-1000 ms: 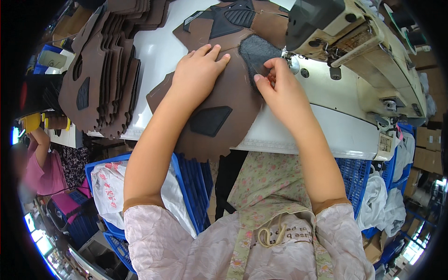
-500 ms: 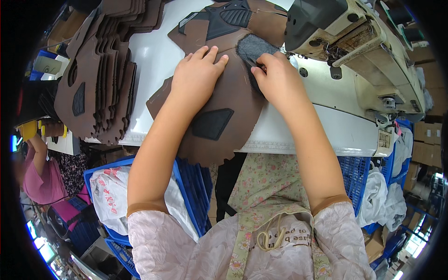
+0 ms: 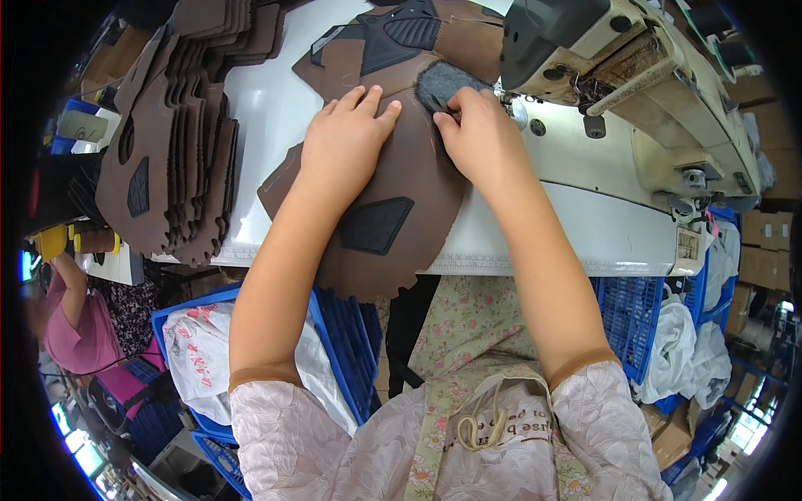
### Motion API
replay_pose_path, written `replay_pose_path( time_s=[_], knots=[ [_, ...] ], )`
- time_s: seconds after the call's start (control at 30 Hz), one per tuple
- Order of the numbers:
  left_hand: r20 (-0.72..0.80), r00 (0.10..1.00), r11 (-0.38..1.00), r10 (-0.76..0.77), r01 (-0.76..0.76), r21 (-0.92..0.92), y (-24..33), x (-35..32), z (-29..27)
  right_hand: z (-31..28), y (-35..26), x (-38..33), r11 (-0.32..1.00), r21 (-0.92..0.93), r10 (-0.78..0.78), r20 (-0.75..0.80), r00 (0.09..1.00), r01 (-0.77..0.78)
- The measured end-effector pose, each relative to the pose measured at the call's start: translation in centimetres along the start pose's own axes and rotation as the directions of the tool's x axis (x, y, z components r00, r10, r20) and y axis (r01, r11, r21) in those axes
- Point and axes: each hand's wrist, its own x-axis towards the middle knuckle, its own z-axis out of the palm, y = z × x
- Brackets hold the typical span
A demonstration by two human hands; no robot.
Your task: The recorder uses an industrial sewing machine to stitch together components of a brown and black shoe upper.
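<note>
A brown leather panel (image 3: pixel 401 171) lies across the sewing table and hangs past its front edge. It carries black moulded patches, one of them a four-sided black patch (image 3: pixel 377 225) near the front. My left hand (image 3: pixel 344 142) rests flat on the panel with fingers spread. Beside the needle area of the sewing machine (image 3: pixel 601 67), my right hand (image 3: pixel 483 138) has thumb and forefinger pinched at the border of a dark grey fuzzy patch (image 3: pixel 451 82) set in the panel. The fingers partly cover that border.
Brown cut leather panels (image 3: pixel 180 134) stand stacked at the left of the white table (image 3: pixel 259 108). Below it are a blue crate (image 3: pixel 334 334) with a white bag and another blue crate (image 3: pixel 628 317). A person in pink (image 3: pixel 79 330) is at far left.
My right hand has slid slightly left along the grey patch's border, its fingers still pinched. The left hand stays flat on the panel. The whole view has shifted a little.
</note>
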Motion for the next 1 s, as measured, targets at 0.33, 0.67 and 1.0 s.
replay_pose_path(
  time_s=[0.33, 0.67, 1.0],
  knots=[
    [0.008, 1.0, 1.0, -0.009, 0.009, -0.007, 0.0, 0.1, 0.1, 0.5, 0.0, 0.3, 0.998, -0.013, -0.069, -0.03, 0.997, 0.068],
    [0.026, 0.999, 0.999, -0.029, 0.029, -0.014, 0.3, 0.2, 0.0, 1.1, 0.2, 0.4, 0.998, -0.007, -0.055, -0.057, 0.997, 0.055],
    [0.005, 1.0, 1.0, -0.003, 0.002, 0.006, 0.2, 0.2, -0.1, 0.9, 0.1, 0.3, 0.999, -0.005, -0.043, -0.075, 0.996, 0.043]
  ],
)
